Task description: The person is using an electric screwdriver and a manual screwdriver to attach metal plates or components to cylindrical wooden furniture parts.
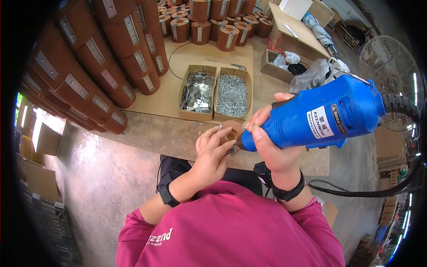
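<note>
My right hand is wrapped around a large blue electric screwdriver. The tool lies tilted, its dark nose pointing left and down, beside the fingers of my left hand. My left hand is closed on the side of a brown cylinder with a round hole, at the bench's near edge. A small silver piece, perhaps a screw, sticks out between the left fingers. The screwdriver's tip is largely hidden by the fingers, so contact cannot be made out.
Just beyond my hands stand a carton of flat metal plates and a carton of screws. Tall stacks of brown cylinders rise at the left, with more at the back. A black cable runs from the tool; a fan stands at right.
</note>
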Action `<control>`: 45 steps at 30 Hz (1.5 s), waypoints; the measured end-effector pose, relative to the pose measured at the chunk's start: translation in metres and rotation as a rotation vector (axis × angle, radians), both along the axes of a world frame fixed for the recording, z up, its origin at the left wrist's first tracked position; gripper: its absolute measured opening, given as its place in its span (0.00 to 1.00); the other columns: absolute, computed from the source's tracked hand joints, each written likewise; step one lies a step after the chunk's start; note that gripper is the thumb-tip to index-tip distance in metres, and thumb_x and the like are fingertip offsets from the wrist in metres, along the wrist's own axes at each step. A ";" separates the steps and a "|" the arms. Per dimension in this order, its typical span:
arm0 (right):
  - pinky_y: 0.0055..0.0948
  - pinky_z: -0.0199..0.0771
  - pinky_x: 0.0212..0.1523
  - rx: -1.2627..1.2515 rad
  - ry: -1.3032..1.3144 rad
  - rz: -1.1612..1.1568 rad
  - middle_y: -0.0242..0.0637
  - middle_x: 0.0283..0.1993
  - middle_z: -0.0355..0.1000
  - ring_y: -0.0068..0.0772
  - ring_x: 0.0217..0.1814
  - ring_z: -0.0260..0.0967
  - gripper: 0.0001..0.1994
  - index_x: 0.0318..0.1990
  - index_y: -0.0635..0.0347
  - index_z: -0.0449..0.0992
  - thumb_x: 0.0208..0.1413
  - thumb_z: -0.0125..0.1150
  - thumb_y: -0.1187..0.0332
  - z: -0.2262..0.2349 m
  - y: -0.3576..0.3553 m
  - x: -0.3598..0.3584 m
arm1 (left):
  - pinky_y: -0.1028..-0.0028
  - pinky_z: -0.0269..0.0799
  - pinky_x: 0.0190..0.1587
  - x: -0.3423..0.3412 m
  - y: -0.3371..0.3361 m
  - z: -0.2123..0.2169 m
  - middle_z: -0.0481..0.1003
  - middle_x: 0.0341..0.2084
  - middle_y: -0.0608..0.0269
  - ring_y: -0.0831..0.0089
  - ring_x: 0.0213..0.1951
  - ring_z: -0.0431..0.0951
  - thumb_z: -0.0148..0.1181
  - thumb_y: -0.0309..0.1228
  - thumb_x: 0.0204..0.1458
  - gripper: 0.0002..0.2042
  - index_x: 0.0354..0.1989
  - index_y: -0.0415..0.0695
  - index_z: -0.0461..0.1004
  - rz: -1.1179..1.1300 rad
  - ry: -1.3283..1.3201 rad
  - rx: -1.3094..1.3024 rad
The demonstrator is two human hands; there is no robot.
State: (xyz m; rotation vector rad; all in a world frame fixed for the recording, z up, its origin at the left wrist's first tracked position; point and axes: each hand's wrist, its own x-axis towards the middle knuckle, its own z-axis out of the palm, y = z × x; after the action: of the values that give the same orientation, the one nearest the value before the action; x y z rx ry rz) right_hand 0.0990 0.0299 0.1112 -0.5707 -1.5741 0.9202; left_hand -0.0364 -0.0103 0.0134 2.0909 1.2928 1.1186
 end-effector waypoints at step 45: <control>0.22 0.67 0.33 -0.051 -0.071 -0.094 0.33 0.29 0.66 0.22 0.32 0.66 0.23 0.45 0.65 0.58 0.38 0.53 0.84 -0.003 0.008 -0.013 | 0.72 0.72 0.30 0.010 0.018 -0.014 0.52 0.53 0.42 0.59 0.36 0.73 0.64 0.22 0.29 0.17 0.31 0.41 0.67 0.054 -0.118 -0.001</control>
State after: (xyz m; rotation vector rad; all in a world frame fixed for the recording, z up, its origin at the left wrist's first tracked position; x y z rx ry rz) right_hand 0.0864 0.0381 0.1078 -0.7145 -1.5767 0.8789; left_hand -0.0265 0.0077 -0.0011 1.9677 1.2998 1.2448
